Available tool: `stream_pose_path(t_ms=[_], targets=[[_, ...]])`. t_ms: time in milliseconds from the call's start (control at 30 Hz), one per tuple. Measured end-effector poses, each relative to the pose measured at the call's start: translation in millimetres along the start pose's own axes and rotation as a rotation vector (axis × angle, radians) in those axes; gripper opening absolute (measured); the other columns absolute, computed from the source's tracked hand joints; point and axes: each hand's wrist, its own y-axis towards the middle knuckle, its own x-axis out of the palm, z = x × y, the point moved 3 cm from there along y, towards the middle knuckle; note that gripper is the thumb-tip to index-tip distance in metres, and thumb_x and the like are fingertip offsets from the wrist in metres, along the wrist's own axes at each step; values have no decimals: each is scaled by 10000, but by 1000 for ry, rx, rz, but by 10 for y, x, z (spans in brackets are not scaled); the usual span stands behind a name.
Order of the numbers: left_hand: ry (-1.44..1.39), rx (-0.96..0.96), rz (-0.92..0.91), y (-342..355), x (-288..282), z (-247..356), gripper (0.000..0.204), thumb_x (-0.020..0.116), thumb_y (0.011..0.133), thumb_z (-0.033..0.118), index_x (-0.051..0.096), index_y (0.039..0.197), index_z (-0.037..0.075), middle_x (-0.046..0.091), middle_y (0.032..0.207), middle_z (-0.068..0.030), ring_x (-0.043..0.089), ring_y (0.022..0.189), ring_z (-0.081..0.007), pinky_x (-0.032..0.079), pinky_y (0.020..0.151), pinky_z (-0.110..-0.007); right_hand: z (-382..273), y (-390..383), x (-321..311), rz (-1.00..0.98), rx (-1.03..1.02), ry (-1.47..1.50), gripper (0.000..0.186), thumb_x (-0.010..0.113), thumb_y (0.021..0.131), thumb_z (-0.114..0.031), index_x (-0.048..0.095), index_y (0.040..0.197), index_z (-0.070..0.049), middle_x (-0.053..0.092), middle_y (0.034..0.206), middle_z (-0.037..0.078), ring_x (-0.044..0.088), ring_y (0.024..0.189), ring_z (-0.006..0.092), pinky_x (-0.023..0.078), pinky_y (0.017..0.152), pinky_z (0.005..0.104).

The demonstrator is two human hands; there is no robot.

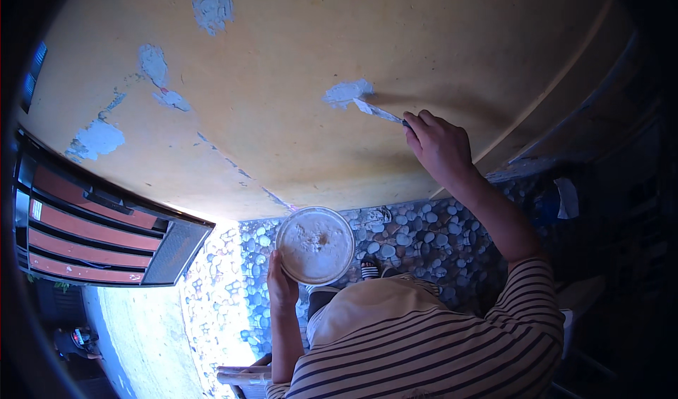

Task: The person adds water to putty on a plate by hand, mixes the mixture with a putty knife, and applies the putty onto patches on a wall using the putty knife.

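My right hand [439, 141] is closed round the dark handle of a putty knife [379, 111], its arm stretched out to the wall. The blade meets the lower right edge of a whitish putty patch [347, 92] on the yellow-tan wall [296, 39]. Down at waist height my left hand [282, 284] grips the left side of a round tub [316, 246]. White putty with a rough, scooped middle lies inside the tub. The fingers under the tub are hidden.
More pale patches [213, 8] mark the wall's left part, above a line of chipped paint [224, 159]. A red and black slatted gate [92, 222] stands open at left. Pebble-patterned flooring [409, 240] lies below. A white chair [575, 307] is at the dim right.
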Motion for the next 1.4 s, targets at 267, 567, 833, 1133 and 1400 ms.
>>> stream_pose_path(t_ms=[267, 567, 833, 1133, 1400], targets=[[-8, -16, -72, 63, 122, -32, 393, 397, 1068, 258, 468, 1346, -11, 567, 1293, -125, 548, 1206, -206, 410, 1066, -367, 60, 167, 2, -1, -31, -165, 152, 673, 857, -170, 657, 968, -66, 622, 810, 47, 665, 673, 172, 540, 542, 311], [17, -56, -123, 244, 54, 181, 320, 404, 1065, 248, 508, 1262, 19, 586, 1227, -101, 559, 1165, -191, 418, 1042, -355, -118, 175, -364, -84, 48, -81, 200, 645, 894, -180, 644, 1038, -40, 623, 842, 74, 672, 691, 231, 551, 590, 357], [41, -98, -175, 342, -120, 399, 330, 416, 1061, 241, 514, 1272, 8, 586, 1234, -109, 554, 1172, -197, 409, 1048, -350, -752, 230, 48, -43, 146, 121, 258, 614, 920, -179, 644, 1116, -14, 631, 863, 101, 672, 694, 264, 552, 597, 388], [70, -132, -179, 433, -240, 542, 318, 409, 1062, 234, 511, 1256, 3, 581, 1230, -112, 544, 1180, -198, 401, 1059, -346, -623, 174, 195, 50, 322, 85, 247, 617, 918, -205, 665, 1102, -47, 649, 856, 117, 673, 675, 302, 556, 617, 406], [118, -149, -208, 488, -215, 574, 371, 390, 1063, 261, 488, 1299, -8, 563, 1283, -130, 542, 1202, -208, 404, 1062, -354, -496, 54, 183, 76, 461, 148, 257, 631, 911, -228, 693, 1061, -29, 683, 896, 133, 693, 745, 307, 561, 696, 403]])
